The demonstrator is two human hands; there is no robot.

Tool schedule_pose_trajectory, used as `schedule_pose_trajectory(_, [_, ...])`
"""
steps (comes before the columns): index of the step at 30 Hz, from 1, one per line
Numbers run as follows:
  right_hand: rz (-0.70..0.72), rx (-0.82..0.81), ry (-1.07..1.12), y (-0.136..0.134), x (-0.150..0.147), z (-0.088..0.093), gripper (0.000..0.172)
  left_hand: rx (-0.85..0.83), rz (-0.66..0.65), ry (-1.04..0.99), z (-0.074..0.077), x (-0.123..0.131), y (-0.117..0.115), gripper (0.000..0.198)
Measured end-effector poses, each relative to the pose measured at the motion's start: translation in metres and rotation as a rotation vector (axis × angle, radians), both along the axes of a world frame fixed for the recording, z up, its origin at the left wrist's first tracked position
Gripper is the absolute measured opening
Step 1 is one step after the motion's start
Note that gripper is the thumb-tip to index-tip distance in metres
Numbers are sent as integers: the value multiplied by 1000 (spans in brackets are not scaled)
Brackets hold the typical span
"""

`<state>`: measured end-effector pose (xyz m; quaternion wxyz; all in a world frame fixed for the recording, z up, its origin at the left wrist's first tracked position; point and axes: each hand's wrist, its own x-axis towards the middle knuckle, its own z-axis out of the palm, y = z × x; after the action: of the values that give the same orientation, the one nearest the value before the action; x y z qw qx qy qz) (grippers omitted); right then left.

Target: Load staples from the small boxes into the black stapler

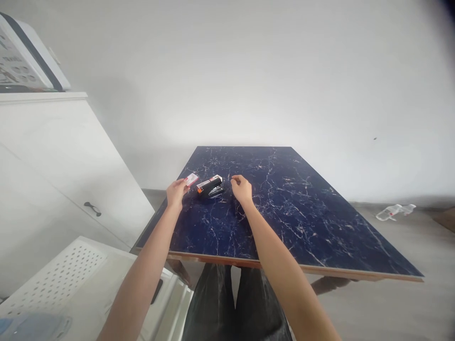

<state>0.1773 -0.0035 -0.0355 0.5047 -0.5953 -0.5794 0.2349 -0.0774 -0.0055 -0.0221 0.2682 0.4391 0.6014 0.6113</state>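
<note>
My left hand [175, 193] pinches a small white and red box [191, 179] between thumb and fingers, just above the left side of the table. To the right of it lies a black stapler [211, 187] with a white label on top and an orange spot at its near left end. My right hand [242, 188] is on the stapler's right side, a little apart from it. Its fingers are curled together at the tips, and whatever they may hold is too small to make out.
The dark blue marbled table [284, 208] stands against a white wall. On the left are a white cabinet [53, 166] with a dark handle and a lower white unit [71, 270] with a perforated top. A clear plastic bottle [389, 212] lies on the floor at right.
</note>
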Motion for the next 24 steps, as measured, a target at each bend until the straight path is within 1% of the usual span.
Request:
schedule_pose_trajectory(1, [11,-15,-63,1,0,-4,27,-28,19,52,-3,-3,0,19])
schedule_pose_trajectory(3, [56,-17,-172,5,-3,-12,34,-33,48,163,-8,-3,-3,18])
schedule_pose_trajectory(5, [99,38,-260,15,-8,-19,45,-64,73,411,-12,0,-7,25])
schedule_pose_trajectory(6, [136,78,-296,23,-10,-21,52,-95,62,559,-13,2,-8,30])
schedule_pose_trajectory(8, [272,157,-363,41,-15,-22,65,-154,-19,808,-16,5,-10,42])
schedule_pose_trajectory(9, [366,185,-399,50,-16,-23,70,-165,-69,876,-17,5,-11,46])
schedule_pose_trajectory(11, [527,220,-457,66,-16,-23,72,-154,-134,959,-18,4,-11,50])
schedule_pose_trajectory(12, [564,229,-467,71,-16,-23,69,-147,-149,987,-19,3,-11,50])
schedule_pose_trajectory(13, [565,234,-468,74,-14,-23,64,-144,-156,1010,-19,1,-11,51])
schedule_pose_trajectory(15, [497,229,-455,74,-11,-23,54,-127,-125,1055,-19,0,-12,52])
schedule_pose_trajectory(17, [422,202,-446,69,-7,-22,45,-54,-76,1110,-18,2,-12,52])
schedule_pose_trajectory(18, [410,193,-446,66,-5,-22,41,0,-91,1143,-16,3,-12,53])
schedule_pose_trajectory(19, [414,191,-445,64,-4,-21,38,53,-140,1171,-15,4,-11,56])
schedule_pose_trajectory(20, [426,192,-443,61,-3,-20,36,91,-216,1190,-14,4,-10,60])
schedule_pose_trajectory(22, [436,190,-446,56,-2,-18,34,114,-358,1192,-13,4,-7,64])
schedule_pose_trajectory(23, [419,180,-449,54,-1,-19,35,112,-387,1178,-13,4,-6,64])
schedule_pose_trajectory(24, [390,166,-453,52,-1,-19,36,117,-386,1157,-13,3,-6,61])
